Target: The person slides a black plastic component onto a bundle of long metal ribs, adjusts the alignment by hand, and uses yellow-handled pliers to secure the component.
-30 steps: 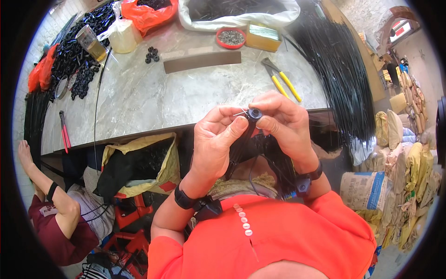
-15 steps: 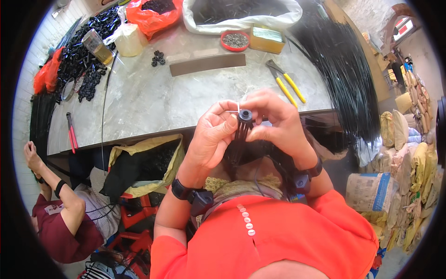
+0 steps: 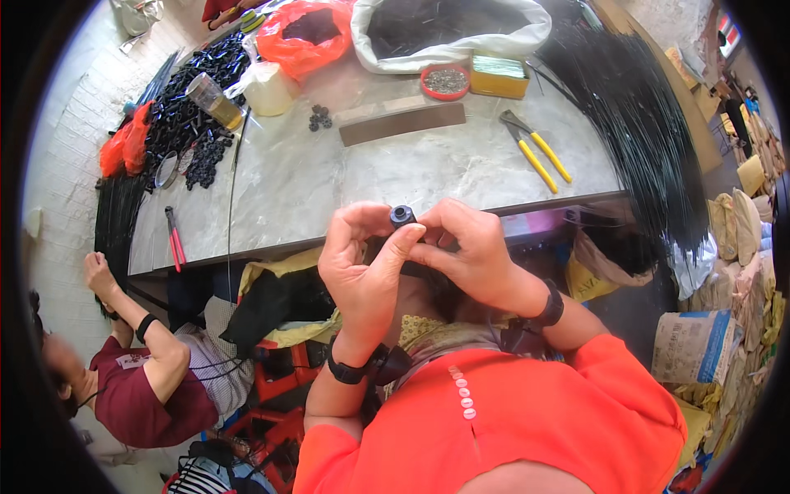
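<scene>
Both hands meet above the near edge of the table (image 3: 370, 177): the left hand (image 3: 366, 267) and right hand (image 3: 465, 255) pinch a small black cap (image 3: 402, 216) between fingertips. It looks light, stiff and easy to fumble, so holding its sides seems best. Its short axis and open end point up toward the camera. Yellow pliers (image 3: 535, 151) lie beyond.

Bright even daylight, soft shadows, sharp centre, bent dark rim
</scene>
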Motion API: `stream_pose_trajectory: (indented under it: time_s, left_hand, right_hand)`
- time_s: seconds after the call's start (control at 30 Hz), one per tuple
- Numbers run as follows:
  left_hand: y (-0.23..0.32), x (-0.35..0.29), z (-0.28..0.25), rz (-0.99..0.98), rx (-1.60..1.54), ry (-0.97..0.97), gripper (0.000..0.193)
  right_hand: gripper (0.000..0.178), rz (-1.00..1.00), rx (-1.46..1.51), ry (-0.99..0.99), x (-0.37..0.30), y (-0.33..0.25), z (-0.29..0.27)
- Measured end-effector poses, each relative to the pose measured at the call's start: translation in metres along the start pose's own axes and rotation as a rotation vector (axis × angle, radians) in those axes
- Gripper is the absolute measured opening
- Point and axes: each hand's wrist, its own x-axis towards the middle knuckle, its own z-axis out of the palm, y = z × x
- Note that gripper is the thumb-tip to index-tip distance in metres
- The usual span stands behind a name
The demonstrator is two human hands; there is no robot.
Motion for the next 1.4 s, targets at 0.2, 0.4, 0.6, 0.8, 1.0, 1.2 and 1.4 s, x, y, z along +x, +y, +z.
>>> stream_pose_trajectory:
  time_s: [0.2,0.4,0.6,0.8,1.0,1.2,1.4]
  left_hand:
    - [0.011,0.007,-0.019,-0.145,-0.311,-0.165,0.025]
    - [-0.006,0.013,-0.029,-0.141,-0.433,-0.333,0.032]
    - [0.005,0.007,-0.023,-0.072,-0.432,-0.414,0.032]
    - [0.002,-0.002,-0.004,-0.036,-0.460,-0.465,0.033]
    - [0.001,-0.008,0.003,-0.054,-0.446,-0.394,0.032]
    - [0.000,-0.010,0.011,-0.002,-0.358,-0.360,0.031]
    - [-0.002,-0.009,0.008,0.068,-0.292,-0.339,0.032]
  right_hand:
    - [0.053,0.069,0.225,-0.305,-0.013,0.027,0.012]
    - [0.037,0.672,0.893,-0.720,-0.065,0.059,0.048]
    - [0.042,0.673,0.903,-0.791,-0.064,0.044,0.032]
    - [0.030,0.584,0.793,-0.750,-0.073,0.053,0.020]
    - [0.038,0.274,0.311,-0.182,-0.034,0.000,-0.040]
    - [0.033,-0.003,0.128,-0.043,-0.010,-0.035,-0.052]
    - [0.017,-0.037,0.035,-0.104,-0.005,-0.039,-0.054]
